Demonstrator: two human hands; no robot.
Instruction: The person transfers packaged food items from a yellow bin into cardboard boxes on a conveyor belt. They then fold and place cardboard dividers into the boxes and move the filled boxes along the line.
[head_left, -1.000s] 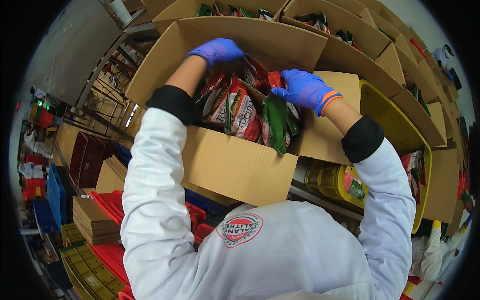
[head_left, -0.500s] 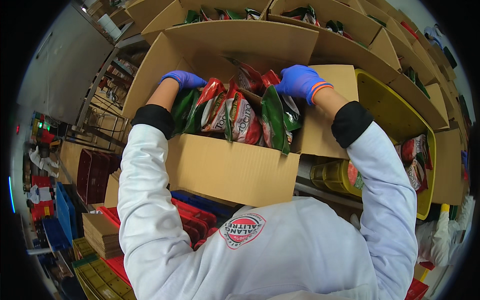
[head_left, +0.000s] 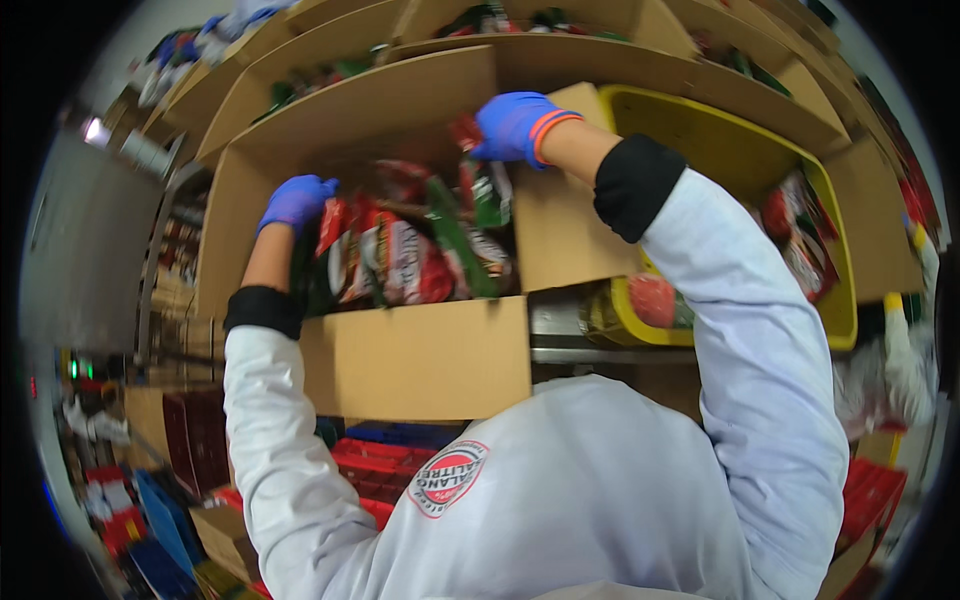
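In an open cardboard box stand several red, white and green plastic bags. My left hand, in a blue glove, is at the box's left side beside the leftmost bags, fingers curled; what they hold, if anything, is hidden. My right hand, also gloved, is closed on the top of a red-and-green bag at the box's back right, raised above the others and slightly blurred.
More cardboard boxes with bags line the back. A yellow crate with bags lies at the right, another below the flap. Red crates are at the lower left. A co-worker's white sleeve shows at far right.
My right hand has moved up and back, lifting a bag above the others. My left hand has moved down and outward to the box's left side. The view has turned, shifting the scene.
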